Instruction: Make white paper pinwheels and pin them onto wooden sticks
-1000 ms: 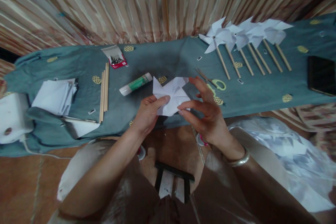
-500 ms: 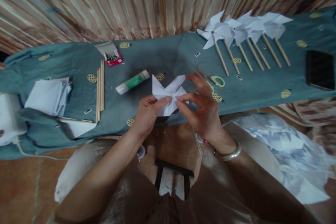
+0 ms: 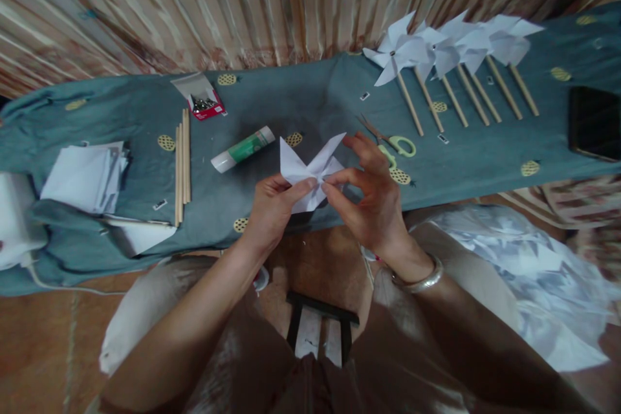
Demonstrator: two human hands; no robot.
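A white paper pinwheel head (image 3: 303, 168) is held above the near edge of a table covered in blue-grey cloth (image 3: 301, 100). My left hand (image 3: 272, 207) pinches its lower left part, thumb on top. My right hand (image 3: 371, 197) pinches the centre with thumb and forefinger, the other fingers curled behind the paper. A glue stick (image 3: 242, 149) lies just left of the paper. Green-handled scissors (image 3: 391, 142) lie just right of my right hand.
Several finished white pinwheels on wooden sticks (image 3: 451, 55) lie at the back right. Bare sticks (image 3: 182, 162), a stack of white paper squares (image 3: 85, 174) and a small red box of pins (image 3: 204, 103) are to the left. A dark phone (image 3: 594, 123) sits far right.
The paper's flaps have been drawn toward the centre. My right thumb and forefinger have closed onto the middle of the paper. My left hand has held its grip.
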